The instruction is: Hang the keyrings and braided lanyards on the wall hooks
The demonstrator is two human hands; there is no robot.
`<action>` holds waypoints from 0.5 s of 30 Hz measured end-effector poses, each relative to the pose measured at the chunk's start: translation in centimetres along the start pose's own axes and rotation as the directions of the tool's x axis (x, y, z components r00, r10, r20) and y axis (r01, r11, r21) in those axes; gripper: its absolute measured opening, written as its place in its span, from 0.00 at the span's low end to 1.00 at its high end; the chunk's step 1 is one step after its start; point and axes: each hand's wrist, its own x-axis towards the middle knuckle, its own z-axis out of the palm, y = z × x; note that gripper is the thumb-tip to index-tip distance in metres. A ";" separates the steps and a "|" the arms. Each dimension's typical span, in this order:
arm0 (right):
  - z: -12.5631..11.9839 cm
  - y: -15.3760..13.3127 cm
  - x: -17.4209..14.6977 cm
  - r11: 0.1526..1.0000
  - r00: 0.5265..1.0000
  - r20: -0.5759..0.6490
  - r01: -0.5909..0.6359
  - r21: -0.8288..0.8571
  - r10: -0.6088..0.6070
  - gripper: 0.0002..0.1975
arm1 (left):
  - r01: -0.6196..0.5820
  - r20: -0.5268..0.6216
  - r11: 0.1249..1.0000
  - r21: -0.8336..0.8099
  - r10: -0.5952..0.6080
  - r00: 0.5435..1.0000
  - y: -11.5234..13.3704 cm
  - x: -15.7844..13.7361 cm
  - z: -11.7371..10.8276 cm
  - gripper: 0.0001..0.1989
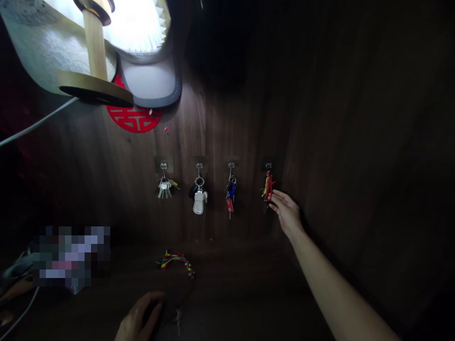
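Observation:
My right hand reaches up to the rightmost hook on the dark wood panel. Its thumb and fingers close on the lower part of a red and yellow cord keychain hanging there; dark keys below are hard to make out. Low in the view, my left hand rests on the dark surface, thumb and fingers curved apart with nothing visible between them. Just right of it lies a key, dim in the shadow. A braided multicolour cord curves above that key, seemingly joined to it.
Three more hooks hold a silver key bunch, keys with a pale fob and keys with a blue piece and red tag. A lit lamp, a cap and a red cutout are upper left. A blurred patch covers the left.

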 end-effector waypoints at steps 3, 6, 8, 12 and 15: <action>-0.2 -0.3 -1.3 0.999 1.000 0.002 -0.008 0.047 0.008 0.16 | 0.005 -0.012 0.999 0.032 -0.004 1.000 0.4 -0.1 0.0 0.10; -0.2 -0.4 -2.6 0.997 1.000 0.020 -0.025 0.080 0.023 0.16 | 0.001 -0.024 0.999 0.037 0.000 1.000 0.8 -0.2 0.0 0.10; 0.0 -0.2 -3.7 0.996 0.999 0.030 -0.041 0.076 0.039 0.16 | 0.001 -0.005 0.999 0.039 -0.001 1.000 1.0 -0.3 0.0 0.11; 0.9 0.8 -6.6 0.993 0.988 0.093 -0.121 0.002 0.120 0.15 | -0.003 0.019 0.999 0.043 0.002 1.000 1.5 -0.5 -0.2 0.11; 1.9 1.6 -9.3 0.980 0.967 0.173 -0.175 -0.096 0.189 0.15 | -0.022 0.024 0.998 0.052 0.021 0.999 1.7 -0.6 -0.4 0.10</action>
